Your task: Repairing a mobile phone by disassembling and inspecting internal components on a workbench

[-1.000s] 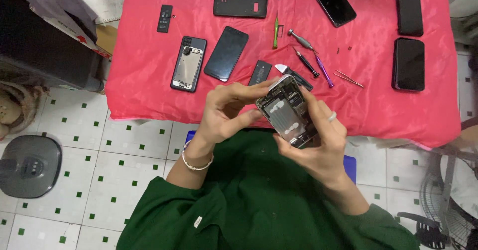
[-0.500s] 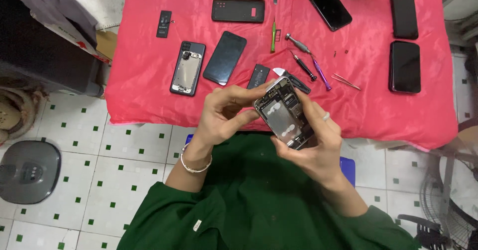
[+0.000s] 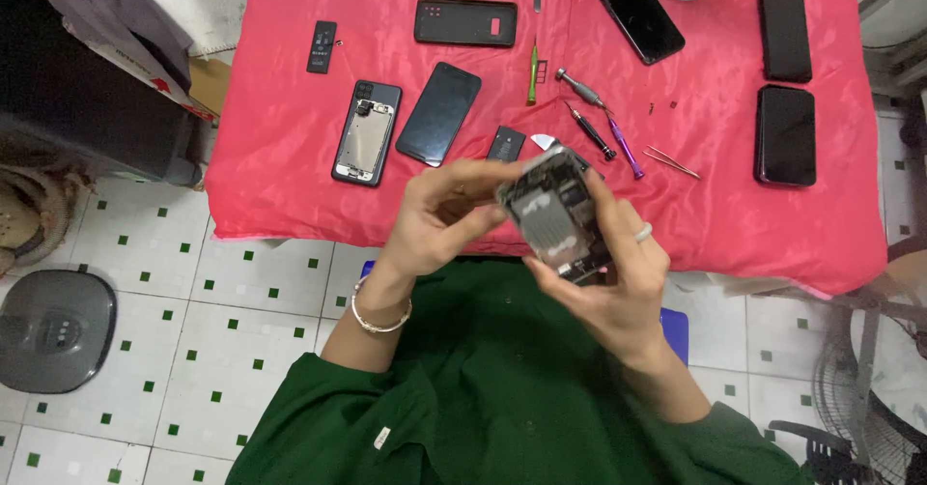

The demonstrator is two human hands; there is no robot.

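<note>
A: What is held above the lap?

B: An opened grey smartphone with its inner metal shields and circuitry exposed is held in front of the green shirt, at the near edge of the table draped in red cloth. It is cradled from below by the right hand, whose fingers are curled shut around its lower end, probably so the open face is kept turned upward.

A: And the left hand?

B: Its fingertips are pinched onto the phone's upper left edge; whether a small part is nipped there cannot be told.

A: What is laid out on the cloth?

B: A purple-handled screwdriver and a black-handled one are left just beyond the phone, within easy reach. A stripped black phone frame and a dark phone lying face down are set apart to the left.
</note>
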